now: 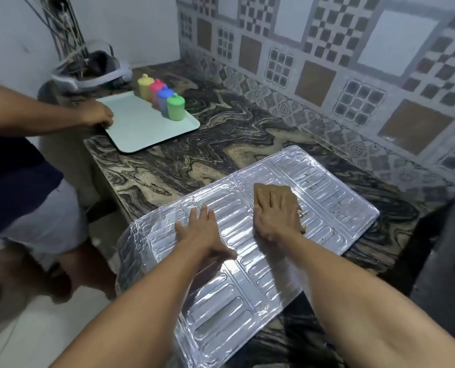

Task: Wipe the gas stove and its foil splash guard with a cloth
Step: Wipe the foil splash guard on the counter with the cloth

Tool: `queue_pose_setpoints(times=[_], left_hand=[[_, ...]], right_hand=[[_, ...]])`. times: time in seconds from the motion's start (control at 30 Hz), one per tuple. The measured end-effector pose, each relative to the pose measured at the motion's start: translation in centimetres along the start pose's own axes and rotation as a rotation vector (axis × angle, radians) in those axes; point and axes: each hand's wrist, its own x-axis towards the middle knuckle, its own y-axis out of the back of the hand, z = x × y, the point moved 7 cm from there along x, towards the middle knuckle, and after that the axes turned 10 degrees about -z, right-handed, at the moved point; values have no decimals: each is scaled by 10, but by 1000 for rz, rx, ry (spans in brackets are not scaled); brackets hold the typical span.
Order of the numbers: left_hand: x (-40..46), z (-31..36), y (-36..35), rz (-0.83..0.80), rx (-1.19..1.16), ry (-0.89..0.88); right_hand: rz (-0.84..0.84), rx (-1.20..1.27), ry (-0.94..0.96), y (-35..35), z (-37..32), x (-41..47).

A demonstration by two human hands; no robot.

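Across the middle and lower part of the frame, the foil splash guard [247, 235] lies flat on the dark marbled surface [221, 128], its lower left corner hanging past the surface's edge. At centre right my right hand [276, 213] presses flat on a brown cloth [272, 189], fingers straight, holding the cloth down against the foil; brownish specks dot the foil just right of the cloth. Beside it at centre, my left hand [199, 229] rests open on the foil, fingers spread, gripping nothing. Toward the right edge of the frame sits a dark object, partly cut off, which may be the stove; I cannot tell. At upper left a pale green tray [141, 128] carries four lidded cups [162, 98], yellow, pink, blue and green, in a row. Another person's hand [98, 112] touches the tray's left edge. Behind it lies a white headset [96, 70].
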Motion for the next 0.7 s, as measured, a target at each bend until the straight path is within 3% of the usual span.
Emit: queue_pose_setpoints(times=[0.17,0.4,0.6,0.7], left_hand=[[0,-4,3,-18,21,14],[0,-1,1,-26,43,-16],[3,0,2,-45,42,5],[4,0,0,-81,42,7]], right_hand=[[59,-11,137,-26,-34,-54],[35,120,-385,-13,70,-55],[79,5,-23,-37,0,-96],[158,57,-226,-23,30,-92]])
